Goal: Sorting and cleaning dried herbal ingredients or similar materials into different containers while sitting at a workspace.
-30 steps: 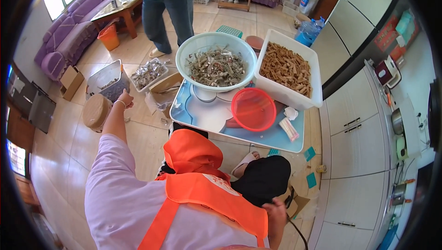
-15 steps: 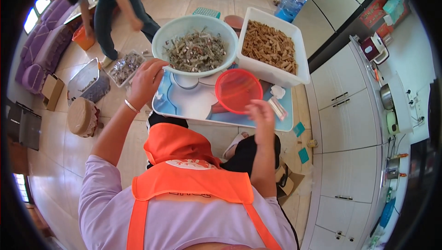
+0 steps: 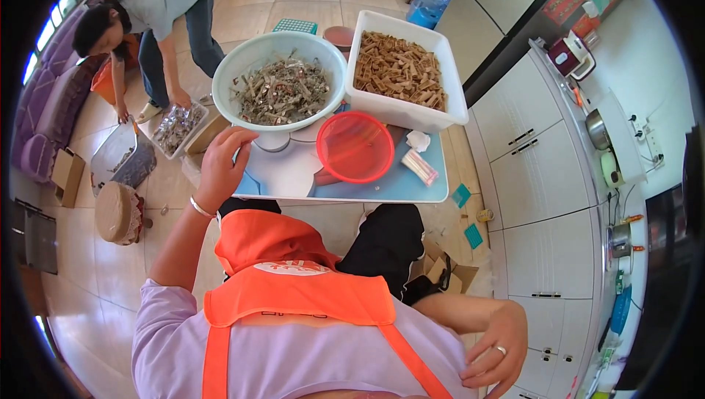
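Note:
My left hand [image 3: 226, 166] hovers at the left edge of the low blue-and-white table [image 3: 290, 177], fingers loosely bent with the thumb apart, holding nothing that I can see. Just beyond it stands a pale green basin [image 3: 335, 80] of small, thin wrapped pieces. My right hand [image 3: 496, 347], with a ring, is drawn back beside my body; its parted fingers touch my lilac top. On the table are a round red tub [image 3: 356, 147], a white crumpled tissue [image 3: 418, 141] and a clear-wrapped bundle of thin pale sticks [image 3: 419, 168].
A white bin [image 3: 400, 110] heaped with brown short pieces stands at the table's far right. Left of the table, a co-worker [image 3: 165, 2] bends over a grey plastic bin [image 3: 139, 168] and a tray of wrapped pieces [image 3: 178, 129]. A round stool [image 3: 116, 212] stands nearer; cabinets [image 3: 547, 252] line the right.
My right hand has pulled back from the red tub to my right side. My left hand has lowered slightly from the basin rim. The co-worker has bent farther down, reaching to the bin and tray.

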`<state>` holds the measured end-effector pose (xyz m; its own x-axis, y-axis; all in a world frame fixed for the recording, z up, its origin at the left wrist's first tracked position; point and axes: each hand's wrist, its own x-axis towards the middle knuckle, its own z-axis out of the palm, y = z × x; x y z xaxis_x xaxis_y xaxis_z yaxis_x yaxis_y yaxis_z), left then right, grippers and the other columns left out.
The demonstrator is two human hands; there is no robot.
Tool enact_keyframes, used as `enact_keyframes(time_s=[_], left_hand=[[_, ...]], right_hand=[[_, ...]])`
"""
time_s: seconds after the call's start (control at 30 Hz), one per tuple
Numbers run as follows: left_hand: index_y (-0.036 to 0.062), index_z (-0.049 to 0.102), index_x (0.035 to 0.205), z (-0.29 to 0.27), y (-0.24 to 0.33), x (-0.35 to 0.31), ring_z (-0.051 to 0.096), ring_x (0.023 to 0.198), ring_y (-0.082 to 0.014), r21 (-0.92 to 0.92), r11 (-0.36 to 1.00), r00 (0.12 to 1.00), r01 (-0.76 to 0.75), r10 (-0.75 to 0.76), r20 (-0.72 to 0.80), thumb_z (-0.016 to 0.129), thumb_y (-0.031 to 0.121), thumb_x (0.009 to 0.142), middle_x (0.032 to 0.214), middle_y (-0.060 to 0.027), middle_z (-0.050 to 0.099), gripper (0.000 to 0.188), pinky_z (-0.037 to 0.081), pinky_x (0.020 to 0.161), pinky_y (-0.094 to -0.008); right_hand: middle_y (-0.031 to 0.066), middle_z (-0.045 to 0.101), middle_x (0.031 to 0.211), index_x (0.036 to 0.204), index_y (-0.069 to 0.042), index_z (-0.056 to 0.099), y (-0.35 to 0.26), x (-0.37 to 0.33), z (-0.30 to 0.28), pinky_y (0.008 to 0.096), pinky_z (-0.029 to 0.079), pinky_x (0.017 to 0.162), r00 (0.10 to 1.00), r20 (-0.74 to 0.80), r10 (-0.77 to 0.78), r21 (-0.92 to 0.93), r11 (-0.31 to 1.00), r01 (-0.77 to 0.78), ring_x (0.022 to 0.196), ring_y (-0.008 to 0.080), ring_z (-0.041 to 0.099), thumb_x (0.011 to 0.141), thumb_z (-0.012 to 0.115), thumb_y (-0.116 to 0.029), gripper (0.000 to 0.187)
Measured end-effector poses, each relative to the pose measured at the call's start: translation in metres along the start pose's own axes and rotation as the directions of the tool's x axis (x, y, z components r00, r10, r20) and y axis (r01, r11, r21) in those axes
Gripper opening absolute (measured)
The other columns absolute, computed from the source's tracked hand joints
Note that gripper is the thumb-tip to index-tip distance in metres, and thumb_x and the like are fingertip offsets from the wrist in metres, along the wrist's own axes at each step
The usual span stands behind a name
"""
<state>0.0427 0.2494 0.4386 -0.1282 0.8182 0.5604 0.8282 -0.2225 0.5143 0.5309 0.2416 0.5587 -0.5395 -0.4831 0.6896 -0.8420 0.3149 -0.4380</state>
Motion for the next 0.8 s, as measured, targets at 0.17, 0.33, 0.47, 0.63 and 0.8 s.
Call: enact_keyframes(time_s=[0.17,0.33,0.47,0.63,0.8], left_hand=[[0.0021,0.066,0.104,0.002,0.010,-0.007,0.064,0.091,-0.0303,-0.077,0.997,0.999,0.014,-0.017,-0.038,0.059,0.001,0.090,0.100,-0.0131,0.066,0.016,0.051,0.080,-0.0372],[0.0011,0.066,0.103,-0.003,0.001,-0.024,0.064,0.084,-0.0248,-0.135,0.987,0.989,0.086,-0.100,-0.104,0.059,0.000,0.090,0.099,-0.0115,0.065,0.015,0.052,0.075,-0.0323],[0.0012,0.066,0.103,-0.007,-0.015,-0.043,0.064,0.079,-0.0223,-0.112,0.980,0.977,0.164,-0.178,-0.121,0.059,0.000,0.090,0.098,-0.0112,0.065,0.015,0.051,0.073,-0.0314],[0.0061,0.066,0.109,0.009,-0.007,-0.022,0.061,0.102,-0.0310,0.074,0.997,0.994,0.015,-0.007,-0.107,0.065,0.002,0.084,0.108,-0.0115,0.064,0.025,0.049,0.089,-0.0398],[0.0082,0.063,0.117,0.004,-0.005,0.010,0.057,0.113,-0.0288,0.252,0.952,0.984,-0.176,0.178,0.013,0.071,0.011,0.079,0.119,-0.0080,0.062,0.039,0.045,0.097,-0.0412]], right_hand=[[0.0109,0.061,0.119,0.123,-0.003,0.062,0.004,0.057,-0.041,0.0402,0.045,0.095,0.867,0.383,-0.319,-0.083,0.923,0.376,0.112,0.0271,0.057,0.098,0.041,-0.012,0.034],[0.0108,0.059,0.123,0.121,0.001,0.061,-0.019,0.096,-0.041,0.0443,0.042,0.101,0.771,0.547,-0.326,-0.145,0.870,0.471,0.117,0.0274,0.054,0.097,0.040,-0.014,0.035],[0.0115,0.057,0.129,0.123,0.000,0.060,-0.024,0.112,-0.045,0.0462,0.039,0.105,0.789,0.534,-0.305,-0.087,0.908,0.410,0.122,0.0275,0.051,0.098,0.041,-0.018,0.036],[0.0156,0.064,0.110,0.106,-0.004,0.064,0.087,0.037,-0.059,0.0389,0.053,0.086,0.972,0.079,0.219,0.485,0.844,-0.230,0.103,0.0312,0.064,0.097,0.049,-0.014,0.020],[0.0183,0.057,0.133,0.125,-0.002,0.059,0.214,-0.030,-0.042,0.0407,0.045,0.101,0.374,-0.470,0.800,-0.511,0.099,-0.854,0.120,0.0321,0.056,0.074,0.080,-0.025,0.059]])
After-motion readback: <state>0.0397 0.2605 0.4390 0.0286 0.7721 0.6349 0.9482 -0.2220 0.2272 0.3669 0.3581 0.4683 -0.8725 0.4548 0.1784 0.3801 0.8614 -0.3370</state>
